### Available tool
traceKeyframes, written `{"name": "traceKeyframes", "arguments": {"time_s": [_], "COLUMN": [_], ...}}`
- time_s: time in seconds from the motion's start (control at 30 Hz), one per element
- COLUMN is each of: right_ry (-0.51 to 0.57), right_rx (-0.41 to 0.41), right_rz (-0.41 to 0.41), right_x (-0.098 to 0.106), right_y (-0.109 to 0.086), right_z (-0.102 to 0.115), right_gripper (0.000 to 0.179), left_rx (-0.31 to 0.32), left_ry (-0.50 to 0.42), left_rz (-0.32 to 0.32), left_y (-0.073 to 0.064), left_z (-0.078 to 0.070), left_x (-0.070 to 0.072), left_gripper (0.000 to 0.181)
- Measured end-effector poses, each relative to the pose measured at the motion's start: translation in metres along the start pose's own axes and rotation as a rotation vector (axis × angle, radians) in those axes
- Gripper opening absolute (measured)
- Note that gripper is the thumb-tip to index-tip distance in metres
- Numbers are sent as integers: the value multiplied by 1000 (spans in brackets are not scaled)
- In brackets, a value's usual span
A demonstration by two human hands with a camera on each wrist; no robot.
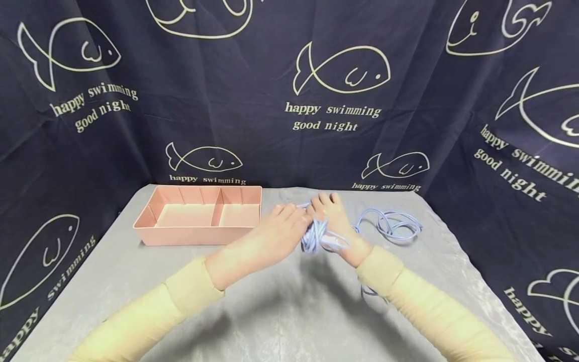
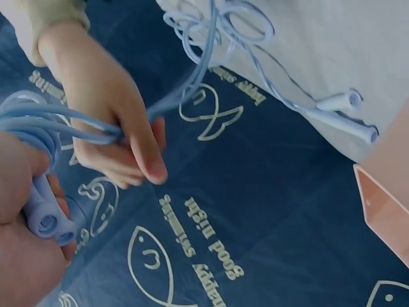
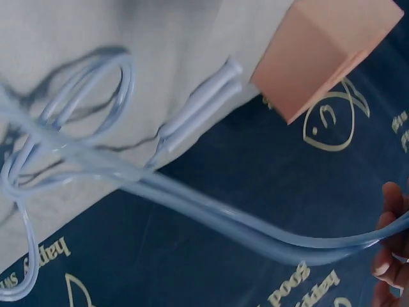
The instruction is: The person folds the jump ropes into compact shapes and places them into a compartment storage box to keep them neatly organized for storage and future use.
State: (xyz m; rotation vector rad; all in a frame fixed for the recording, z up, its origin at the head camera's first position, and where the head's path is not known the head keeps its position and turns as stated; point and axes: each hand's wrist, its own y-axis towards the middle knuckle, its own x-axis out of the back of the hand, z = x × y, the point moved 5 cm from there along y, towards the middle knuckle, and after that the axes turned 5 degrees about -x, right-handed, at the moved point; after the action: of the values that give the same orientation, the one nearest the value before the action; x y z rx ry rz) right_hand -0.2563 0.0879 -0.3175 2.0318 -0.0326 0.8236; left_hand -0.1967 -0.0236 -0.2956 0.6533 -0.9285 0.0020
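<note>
My left hand [image 1: 282, 229] grips a wound bundle of pale blue jump rope [image 1: 313, 239] above the table. The two handles [image 2: 48, 217] of this rope lie side by side in my left palm, their hollow ends showing in the left wrist view. Right beside it, my right hand [image 1: 332, 213] holds a doubled stretch of cord [image 2: 83, 125], with strands running between both hands. Fingers [image 3: 391, 246] of my right hand close on the strands at the right edge of the right wrist view. Past the right hand, a second pale blue jump rope [image 1: 398, 226] lies loosely looped on the table.
A pink box [image 1: 181, 235] with a divider stands at the back left of the grey cloth-covered table [image 1: 280, 322]. The loose rope's two handles [image 3: 201, 99] lie together on the cloth. A dark blue curtain [image 1: 271, 141] with fish drawings encloses the back and sides.
</note>
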Motion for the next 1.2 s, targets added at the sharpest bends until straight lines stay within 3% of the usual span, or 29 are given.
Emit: {"name": "traceKeyframes", "arguments": {"time_s": [0.17,0.4,0.6,0.77,0.97,1.2], "right_ry": [-57,-110,-119,-140,-159,-152], "right_rx": [-48,-40,-49,-67,-59,-28], "right_rz": [-17,-45,-83,-66,-49,-80], "right_x": [-1,7,12,21,34,46], "right_y": [8,19,28,36,42,49], "right_z": [-18,-34,-40,-41,-38,-34], "right_gripper": [44,38,37,36,31,30], "left_rx": [-100,-148,-138,-122,-111,-38], "left_ry": [-8,-29,-58,-8,42,110], "left_rz": [13,43,68,124,152,155], "left_y": [-1,-6,-8,-11,-22,-40], "left_z": [-16,-24,-23,-15,-5,13], "left_x": [1,0,-5,-13,-23,-45], "left_gripper": [24,20,17,16,17,18]}}
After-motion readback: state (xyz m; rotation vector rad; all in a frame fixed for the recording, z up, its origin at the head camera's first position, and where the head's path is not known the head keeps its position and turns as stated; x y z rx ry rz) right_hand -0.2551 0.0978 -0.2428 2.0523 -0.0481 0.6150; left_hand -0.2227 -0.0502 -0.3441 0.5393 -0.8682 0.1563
